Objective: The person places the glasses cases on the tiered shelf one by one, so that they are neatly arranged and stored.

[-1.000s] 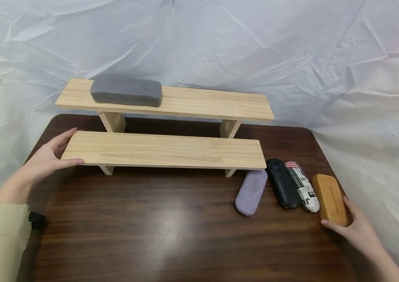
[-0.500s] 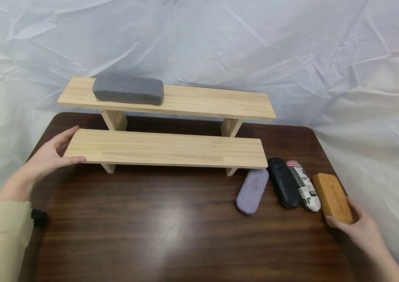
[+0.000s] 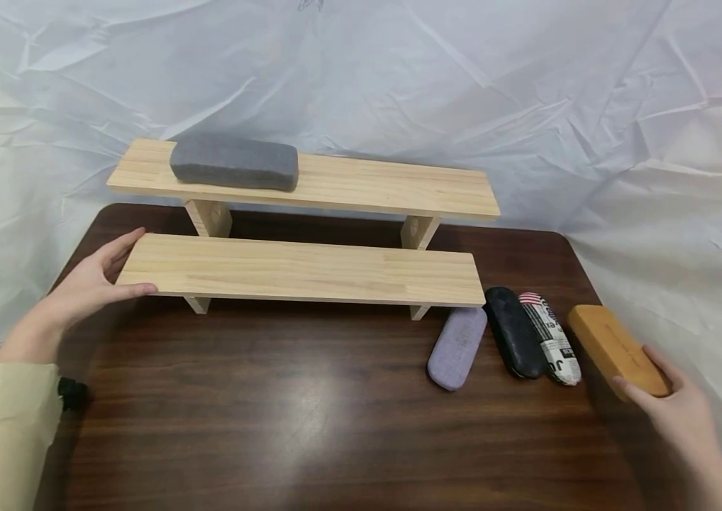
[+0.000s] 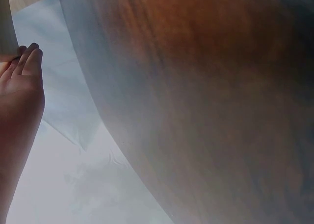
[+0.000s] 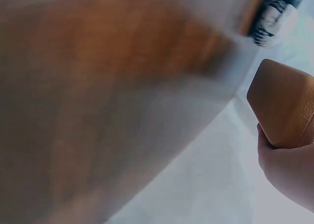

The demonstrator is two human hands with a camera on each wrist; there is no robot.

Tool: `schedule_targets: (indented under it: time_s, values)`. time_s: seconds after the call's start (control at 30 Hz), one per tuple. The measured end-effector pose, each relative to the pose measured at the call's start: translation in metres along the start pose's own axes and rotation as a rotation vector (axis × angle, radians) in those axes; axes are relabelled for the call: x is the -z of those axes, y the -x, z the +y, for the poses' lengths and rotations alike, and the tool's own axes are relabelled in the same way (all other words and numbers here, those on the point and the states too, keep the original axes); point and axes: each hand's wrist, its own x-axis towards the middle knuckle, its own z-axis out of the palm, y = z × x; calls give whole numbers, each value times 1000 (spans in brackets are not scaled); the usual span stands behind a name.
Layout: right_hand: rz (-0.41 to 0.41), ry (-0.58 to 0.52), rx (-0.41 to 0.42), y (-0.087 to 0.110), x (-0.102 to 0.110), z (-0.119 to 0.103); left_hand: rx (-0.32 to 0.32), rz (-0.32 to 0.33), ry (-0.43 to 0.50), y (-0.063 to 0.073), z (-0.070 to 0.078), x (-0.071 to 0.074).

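Note:
My right hand [image 3: 680, 408] grips the near end of a tan glasses case [image 3: 616, 348], thumb on one side and fingers on the other. The case is tilted at the table's right edge; its end also shows as a brown block [image 5: 282, 101] in the right wrist view. At the left, my left hand [image 3: 83, 287] holds the end of the lower board of a two-tier wooden shelf [image 3: 297, 270], thumb along the front edge and fingers behind. A grey glasses case [image 3: 233, 163] lies on the upper board, towards its left end.
Right of the shelf, a purple glasses case [image 3: 457, 348], a black glasses case [image 3: 514, 333] and a newspaper-print glasses case [image 3: 550, 339] lie on the dark wooden table [image 3: 271, 426]. A white sheet [image 3: 361, 78] hangs behind. Something small and black [image 3: 71, 394] is by the left sleeve.
My right hand has drawn the tan glasses case up and to the right, tilting it away from the newspaper-print one. The left hand keeps its hold on the shelf.

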Motion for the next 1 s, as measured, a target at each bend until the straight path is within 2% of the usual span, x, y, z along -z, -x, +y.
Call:
schedule_targets:
  time_s: [0.3,0.47,0.53,0.7,0.9,1.0]
  values:
    - [0,-108,15,-1,13,-35,-21,4,8,-1,-2,0]
    - [37,-160,119,-8,16,-55,-19,5,-3,-1,-3,0]
    - [41,-134,153,-12,18,-63,-16,4,-7,0,-3,0]
    - [0,-88,220,-23,23,-90,-24,7,-4,-1,-2,0]
    - [-50,-179,291,-36,29,-132,-37,13,-15,0,-2,0]
    - [-91,-275,304,-42,26,-152,-31,11,-32,1,-2,-1]
